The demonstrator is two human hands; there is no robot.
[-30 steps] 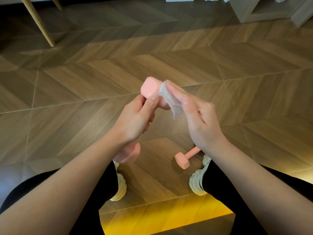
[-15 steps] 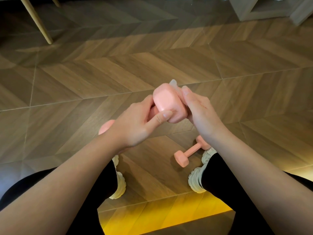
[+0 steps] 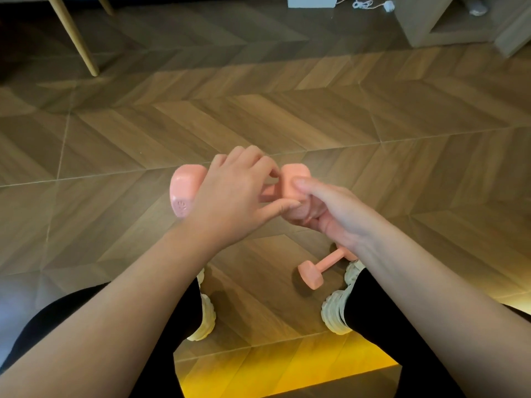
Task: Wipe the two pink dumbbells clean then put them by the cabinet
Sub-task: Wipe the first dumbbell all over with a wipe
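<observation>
I hold one pink dumbbell [image 3: 184,191] level above the floor, lying left to right. My left hand [image 3: 230,196] wraps over its handle from above. My right hand [image 3: 330,214] cups the dumbbell's right head, thumb pressed on its face. The white wipe seen earlier is hidden; I cannot tell if it sits under my right fingers. The second pink dumbbell [image 3: 319,268] lies on the wooden floor between my feet, next to my right shoe [image 3: 337,308], its far end hidden behind my right wrist.
A light wooden cabinet [image 3: 425,27] with an open low shelf stands at the far right. A slanted wooden furniture leg [image 3: 76,41] is at the far left. A white cable and plug [image 3: 370,4] lie by the far wall. My left shoe [image 3: 205,317] is below.
The held dumbbell has turned from end-on to level, and its left head has come into view. My left hand shifted over the handle. The wipe has gone out of sight.
</observation>
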